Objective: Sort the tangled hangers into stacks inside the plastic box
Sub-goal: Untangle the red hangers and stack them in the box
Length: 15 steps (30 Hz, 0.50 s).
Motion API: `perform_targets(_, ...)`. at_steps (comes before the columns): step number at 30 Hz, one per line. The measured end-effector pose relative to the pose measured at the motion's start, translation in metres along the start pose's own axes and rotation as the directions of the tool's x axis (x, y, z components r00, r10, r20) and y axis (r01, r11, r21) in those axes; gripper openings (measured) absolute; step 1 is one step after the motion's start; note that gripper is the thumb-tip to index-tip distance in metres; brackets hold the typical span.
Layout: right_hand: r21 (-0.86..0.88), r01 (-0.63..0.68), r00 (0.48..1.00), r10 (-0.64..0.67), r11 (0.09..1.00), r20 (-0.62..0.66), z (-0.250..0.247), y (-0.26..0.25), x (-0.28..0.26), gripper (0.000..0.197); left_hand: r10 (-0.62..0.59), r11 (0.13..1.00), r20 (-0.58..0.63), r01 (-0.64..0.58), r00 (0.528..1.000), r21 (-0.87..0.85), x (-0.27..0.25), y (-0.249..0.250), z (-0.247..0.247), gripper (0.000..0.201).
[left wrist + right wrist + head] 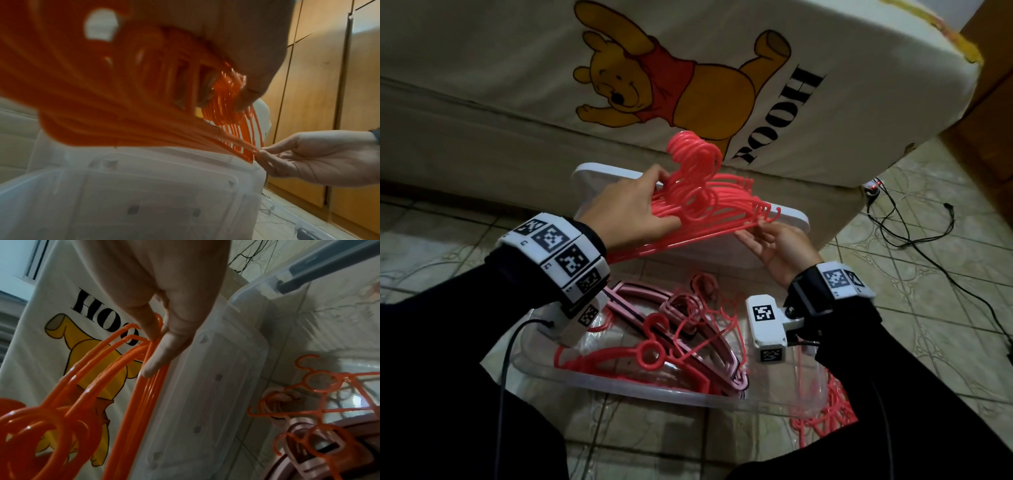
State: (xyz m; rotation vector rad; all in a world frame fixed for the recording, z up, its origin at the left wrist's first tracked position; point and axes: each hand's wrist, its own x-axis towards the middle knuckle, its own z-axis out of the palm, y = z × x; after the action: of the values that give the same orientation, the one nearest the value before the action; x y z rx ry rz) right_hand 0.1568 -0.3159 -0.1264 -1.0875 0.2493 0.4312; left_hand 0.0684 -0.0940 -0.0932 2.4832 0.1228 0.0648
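A bundle of coral-red hangers point(709, 202) hangs in the air above the clear plastic box point(654, 385), its hooks stacked together and pointing up. My left hand point(667, 198) grips the bundle near the necks, thumb under and fingers over. My right hand point(753, 229) pinches the right-hand ends of the bars; in the right wrist view its thumb and fingers point(158, 356) close on the corner of the hangers point(144, 394). Inside the box lie loose red hangers point(654, 353) tangled over pale pink hangers point(640, 301).
The white box lid point(722, 253) leans against the bed point(517, 102) just behind the hands. More red hangers point(825, 418) lie on the tiled floor by the box's right corner. Black cables point(928, 246) trail over the floor at the right. Wooden cupboards point(329, 81) stand further right.
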Motion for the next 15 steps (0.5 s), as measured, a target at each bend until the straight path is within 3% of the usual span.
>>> perform_targets(3,-0.100,-0.010,1.000,0.012,0.995,0.020,0.000,0.001,0.001,0.010,-0.020,1.000,-0.002,0.020,1.000,0.008,0.000,0.000,0.000,0.041)
perform_targets(5,-0.274,-0.035,0.999,0.038,0.961,0.006,-0.003,0.006,0.002,0.011,-0.032,0.999,-0.006,0.033,0.999,0.015,0.001,0.000,0.000,0.043)
perform_targets(7,-0.559,-0.034,0.999,0.041,0.829,0.001,-0.010,0.015,0.006,0.016,-0.060,0.998,-0.019,0.060,0.998,0.013,0.001,0.000,-0.001,0.040)
perform_targets(8,-0.755,0.015,0.999,0.022,0.656,0.040,-0.015,0.022,0.008,0.017,-0.069,0.998,-0.022,0.069,0.997,0.013,0.002,0.000,-0.002,0.037)
perform_targets(9,-0.919,0.099,0.993,0.017,0.383,0.114,-0.020,0.029,0.010,0.015,-0.068,0.998,-0.023,0.069,0.997,0.014,0.003,0.000,-0.001,0.035)
perform_targets(10,-0.978,0.188,0.980,0.050,0.093,0.194,-0.023,0.039,0.010,0.013,-0.062,0.998,-0.023,0.063,0.998,0.020,0.004,0.000,-0.001,0.035)
perform_targets(11,-0.954,0.269,0.960,0.114,-0.131,0.255,-0.024,0.050,0.007,0.013,-0.055,0.998,-0.024,0.055,0.998,0.027,0.004,-0.001,0.000,0.036)
perform_targets(12,-0.904,0.334,0.938,0.188,-0.267,0.291,-0.025,0.062,0.004,0.015,-0.047,0.998,-0.024,0.048,0.999,0.031,0.005,0.000,0.001,0.039)
perform_targets(15,-0.803,0.450,0.876,0.367,-0.391,0.313,-0.021,0.097,-0.003,0.025,-0.033,0.999,-0.022,0.033,0.999,0.026,0.006,0.001,0.003,0.049)
